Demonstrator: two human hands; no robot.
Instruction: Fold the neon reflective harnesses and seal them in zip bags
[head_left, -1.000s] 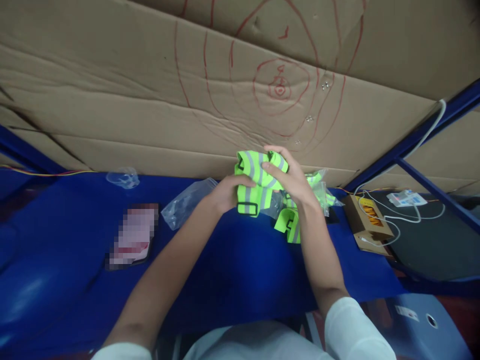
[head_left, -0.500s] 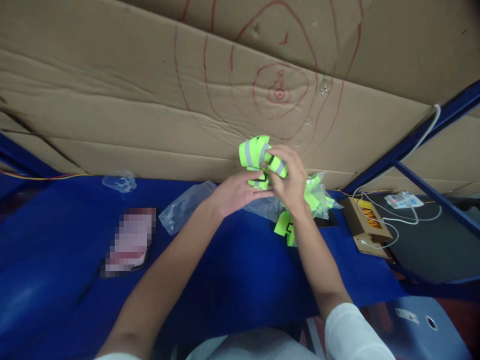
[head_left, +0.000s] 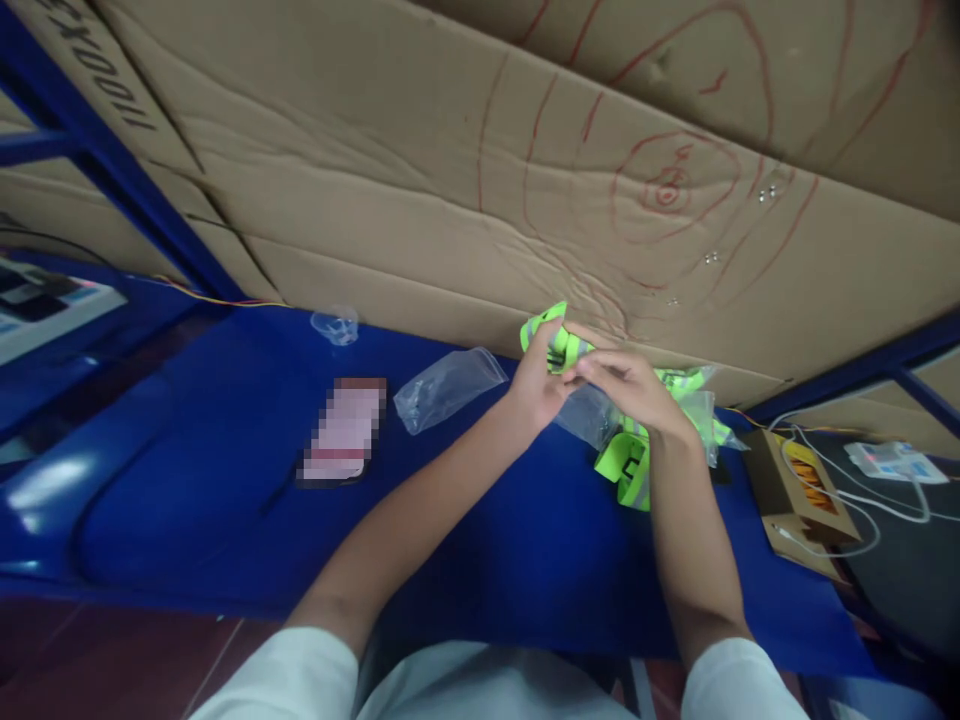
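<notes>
A neon-yellow reflective strap (head_left: pixel 571 350) with grey bands is bunched between my hands, above the blue table's back part. My left hand (head_left: pixel 536 380) is wrapped round it, thumb up along its near side. My right hand (head_left: pixel 626 385) meets it from the right, fingers pinched at the strap's edge beside the left fingertips. Below my right wrist lies another neon-yellow strap (head_left: pixel 624 470) with a black buckle. More neon straps in clear plastic (head_left: pixel 701 410) lie behind my right forearm. A clear plastic bag (head_left: pixel 448 388) rests left of my left hand, and part of another shows under my hands.
A blurred-out phone-like object (head_left: pixel 345 430) lies on the blue table (head_left: pixel 480 560) at left, with crumpled clear plastic (head_left: pixel 337 325) behind it. At right stands an open cardboard box (head_left: pixel 802 500) with a white cable (head_left: pixel 874 520). A cardboard wall (head_left: pixel 420 220) rises behind the table.
The view has swung left. The strap is now more tightly gathered; my left hand has closed round it, and my right hand has turned from over its top to its right edge.
</notes>
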